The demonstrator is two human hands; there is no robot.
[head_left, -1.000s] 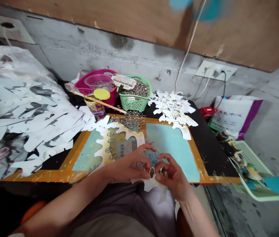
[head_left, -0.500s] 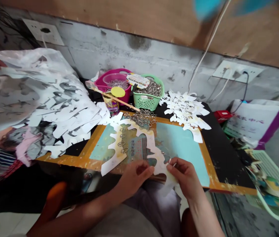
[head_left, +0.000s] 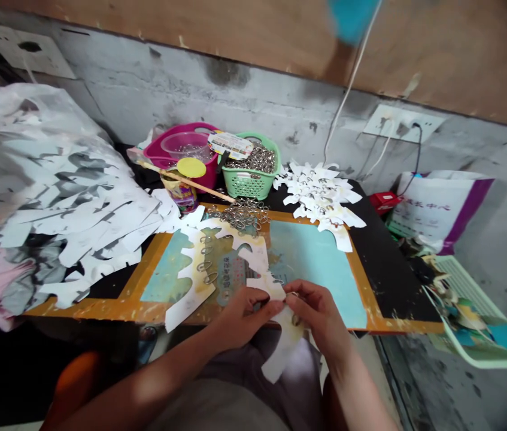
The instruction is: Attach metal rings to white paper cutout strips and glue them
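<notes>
A white cut-out strip (head_left: 282, 344) with scalloped edges and yellowish smears hangs over the table's front edge toward my lap. My left hand (head_left: 255, 314) pinches it between thumb and fingers. Close beside, my right hand (head_left: 316, 311) is closed at the strip's edge, its fingertips around a small metal ring (head_left: 295, 294). Fingers partly hide that ring. To the left lies another white strip (head_left: 190, 299) with several metal rings (head_left: 208, 266) along its edge. Behind the strips is a heap of loose metal rings (head_left: 242, 215).
A green basket (head_left: 248, 184) of metal pieces and a magenta basket (head_left: 158, 146) stand at the back. A wooden stick (head_left: 190, 182) lies across a tub (head_left: 181, 194). White cut-outs (head_left: 87, 203) pile up left; ringed strips (head_left: 322, 194) lie back right. A pale green crate (head_left: 477, 293) is far right.
My hands have come closer together on the strip, and its lower end now hangs further down in view. The view has shifted, and another person's hand at the left edge has gone from sight.
</notes>
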